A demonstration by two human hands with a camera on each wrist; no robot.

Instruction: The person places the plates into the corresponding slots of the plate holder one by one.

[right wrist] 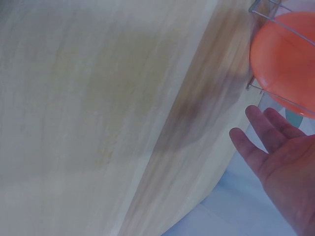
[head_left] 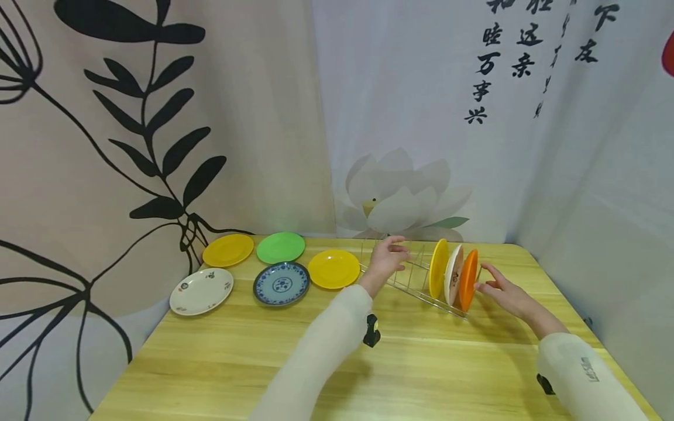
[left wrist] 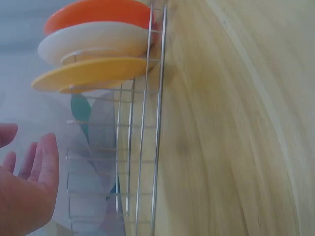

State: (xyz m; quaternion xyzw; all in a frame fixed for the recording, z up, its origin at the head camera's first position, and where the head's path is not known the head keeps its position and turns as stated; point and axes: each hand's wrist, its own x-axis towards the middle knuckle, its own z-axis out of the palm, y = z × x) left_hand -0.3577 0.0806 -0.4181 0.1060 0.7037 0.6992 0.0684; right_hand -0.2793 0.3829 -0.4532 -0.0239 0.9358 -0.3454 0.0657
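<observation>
A wire dish rack [head_left: 411, 286] holds three plates on edge near its right end: a yellow plate [head_left: 438, 269], a white plate [head_left: 453, 275] and an orange plate [head_left: 468, 280]. My left hand [head_left: 388, 263] is over the rack's left part, fingers loosely bent and holding nothing. In the left wrist view, a gap separates that hand [left wrist: 32, 182] from the yellow plate. My right hand [head_left: 506, 295] is beside the rack's right end, nearest the orange plate. The right wrist view shows its fingers [right wrist: 266, 130] relaxed and spread just short of the orange plate [right wrist: 288, 61].
Left of the rack, several plates lie flat on the wooden table [head_left: 421, 374]: two yellow plates [head_left: 334, 269] [head_left: 228, 250], a green plate [head_left: 281, 247], a blue patterned plate [head_left: 281, 284] and a white floral plate [head_left: 202, 291]. A printed curtain [head_left: 253, 128] hangs behind the table.
</observation>
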